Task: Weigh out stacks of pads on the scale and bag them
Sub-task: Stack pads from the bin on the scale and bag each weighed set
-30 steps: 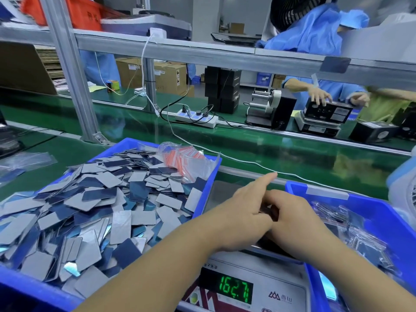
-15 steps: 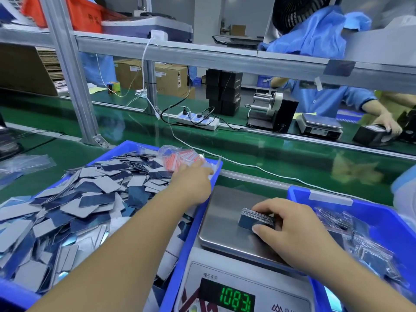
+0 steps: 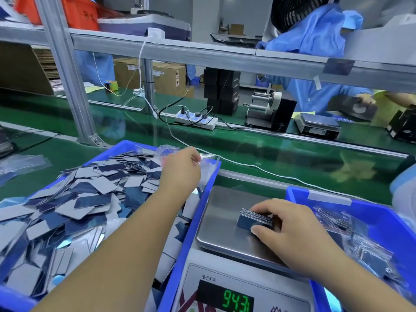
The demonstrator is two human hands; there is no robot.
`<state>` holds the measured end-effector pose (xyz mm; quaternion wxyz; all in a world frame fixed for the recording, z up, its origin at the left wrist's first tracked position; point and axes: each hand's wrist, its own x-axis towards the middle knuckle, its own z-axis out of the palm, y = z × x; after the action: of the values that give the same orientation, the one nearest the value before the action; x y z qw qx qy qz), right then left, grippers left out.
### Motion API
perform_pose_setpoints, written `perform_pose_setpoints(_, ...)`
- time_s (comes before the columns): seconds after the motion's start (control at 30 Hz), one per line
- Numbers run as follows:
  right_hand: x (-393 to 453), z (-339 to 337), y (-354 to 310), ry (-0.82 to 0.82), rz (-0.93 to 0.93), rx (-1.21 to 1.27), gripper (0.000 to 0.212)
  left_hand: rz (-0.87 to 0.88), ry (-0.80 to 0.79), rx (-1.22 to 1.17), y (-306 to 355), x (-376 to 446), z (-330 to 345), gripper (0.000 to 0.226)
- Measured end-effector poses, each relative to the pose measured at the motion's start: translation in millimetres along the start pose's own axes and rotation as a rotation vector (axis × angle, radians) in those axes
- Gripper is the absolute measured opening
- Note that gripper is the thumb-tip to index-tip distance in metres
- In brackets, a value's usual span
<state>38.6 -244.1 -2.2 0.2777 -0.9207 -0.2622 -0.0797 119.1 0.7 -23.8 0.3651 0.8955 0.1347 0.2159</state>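
Scale display (image 3: 236,301) nearest, green digits lit, reading lower than half a second ago. Right hand (image 3: 290,230) over the steel scale pan (image 3: 220,224), thumb and curled fingers clamped on the stack of pads (image 3: 253,218), stack resting on the pan; same grip as half a second ago. Left forearm stretched diagonally across the left blue bin (image 3: 191,233), heaped with loose grey and dark-blue pads (image 3: 90,199). Left hand (image 3: 182,170) at the bin's far corner, fingers bent down onto the clear bags (image 3: 207,163) there; whether pinching one, cannot tell. Reached slightly farther into the bags than before; a second ago both hands together on the stack. Right blue bin (image 3: 369,212) beside the scale, holding filled bags (image 3: 351,239). Beyond, green conveyor belt (image 3: 270,154), white cable, power strip (image 3: 195,118), tape dispenser (image 3: 270,109), second scale (image 3: 317,124). Overhead, aluminium shelf rail (image 3: 202,52). Across the belt, a worker in a blue smock (image 3: 315,95).
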Motion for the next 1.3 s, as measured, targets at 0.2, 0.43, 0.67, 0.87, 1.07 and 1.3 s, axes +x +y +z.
perform_pose_setpoints(0.2,0.4,-3.0,-1.3,0.002,0.062,0.093,0.024,-0.163,-0.088,-0.325,18.8,-11.9,-28.5,0.028)
perform_pose_setpoints(0.43,4.5,-15.9,-6.1,0.065,0.343,1.04,0.023,-0.23,-0.635,-0.954,58.2,-58.1,-32.4,0.017)
perform_pose_setpoints(0.67,4.3,-11.7,-7.0,-0.027,0.373,1.128,0.039,-0.201,-0.681,-1.041,60.7,-71.5,-25.0,0.024)
perform_pose_setpoints(0.87,4.6,-9.8,-3.6,0.076,0.339,1.186,0.027,-0.088,-0.843,-0.917,56.1,-76.2,-24.8,0.004)
perform_pose_setpoints(1.07,1.4,-12.7,-3.9,0.087,0.274,1.176,0.033,0.024,-0.781,-0.705,53.9,-79.3,-19.4,0.008)
perform_pose_setpoints(1.3,-1.3,-13.7,-6.0,0.094,0.205,1.158,0.025,0.089,-0.866,-0.715,53.7,-81.3,-18.1,0.017)
